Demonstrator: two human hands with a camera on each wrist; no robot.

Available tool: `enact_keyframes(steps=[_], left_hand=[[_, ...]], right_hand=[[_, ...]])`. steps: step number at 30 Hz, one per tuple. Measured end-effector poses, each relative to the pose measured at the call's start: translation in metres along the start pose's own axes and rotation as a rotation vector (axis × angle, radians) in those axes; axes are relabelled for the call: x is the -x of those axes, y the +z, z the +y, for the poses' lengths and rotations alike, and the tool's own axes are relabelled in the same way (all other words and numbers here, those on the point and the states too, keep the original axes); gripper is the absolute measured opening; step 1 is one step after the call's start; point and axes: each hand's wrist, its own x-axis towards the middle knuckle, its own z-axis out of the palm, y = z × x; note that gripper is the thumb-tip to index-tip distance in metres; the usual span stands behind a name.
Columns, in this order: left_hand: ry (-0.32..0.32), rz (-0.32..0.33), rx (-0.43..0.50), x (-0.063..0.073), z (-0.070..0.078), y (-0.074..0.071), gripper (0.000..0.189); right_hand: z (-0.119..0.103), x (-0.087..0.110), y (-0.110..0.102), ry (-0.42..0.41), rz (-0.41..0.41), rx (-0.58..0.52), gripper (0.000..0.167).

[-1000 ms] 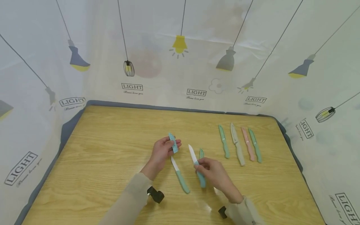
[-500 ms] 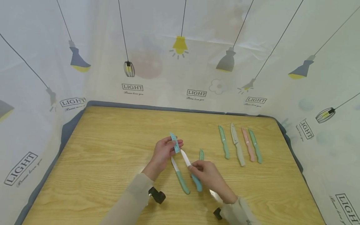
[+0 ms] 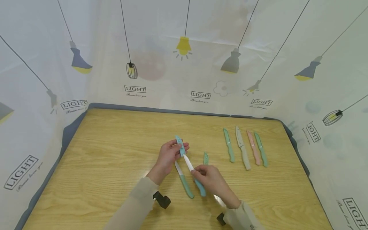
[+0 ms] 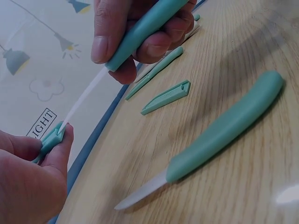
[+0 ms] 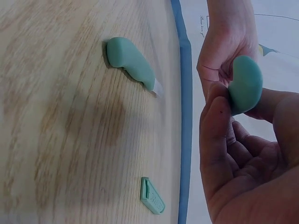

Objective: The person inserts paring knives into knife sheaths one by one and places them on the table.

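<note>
My left hand [image 3: 167,156] pinches a light blue knife sheath [image 3: 180,145] between thumb and fingers. In my right hand [image 3: 214,179] is a knife with a blue handle [image 3: 200,187], gripped near where the handle meets the white blade [image 3: 188,162]. The blade's tip is at the sheath's mouth, as the left wrist view shows; how far it is inside I cannot tell. Below the hands a green-handled knife [image 3: 187,186] lies bare on the table, its white blade [image 4: 142,192] pointing away. Beside it lies a loose green sheath [image 4: 166,97], partly behind my right hand in the head view.
At the right of the wooden table [image 3: 115,143] lie several sheathed knives side by side: a green one [image 3: 229,145], a cream one [image 3: 243,148], a pink one [image 3: 253,148] and another green one [image 3: 260,149]. A printed curtain [image 3: 161,105] surrounds the table's back and sides.
My right hand has moved left with the blue knife, bringing the blade tip to the sheath's mouth. The left hand has shifted slightly right with the sheath. The things on the table stay put.
</note>
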Motion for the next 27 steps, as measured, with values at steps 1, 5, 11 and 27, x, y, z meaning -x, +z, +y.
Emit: enact_keyframes(steps=[1, 5, 11, 27], left_hand=[[-0.003, 0.001, 0.004, -0.0005, -0.0004, 0.0003, 0.04], [-0.009, -0.001, 0.017, -0.0018, -0.0013, 0.001, 0.039], [-0.016, -0.005, 0.013, -0.0014, -0.0014, 0.0019, 0.04], [0.02, -0.043, 0.017, -0.0006, -0.0059, 0.0023, 0.039]], right_hand=[[0.0006, -0.0002, 0.0002, -0.003, 0.002, -0.002, 0.031], [-0.0002, -0.0007, 0.0008, 0.017, 0.012, 0.003, 0.031], [-0.0046, -0.0017, 0.0015, 0.045, 0.023, -0.002, 0.029], [-0.0077, -0.0052, 0.0046, 0.059, 0.044, -0.005, 0.029]])
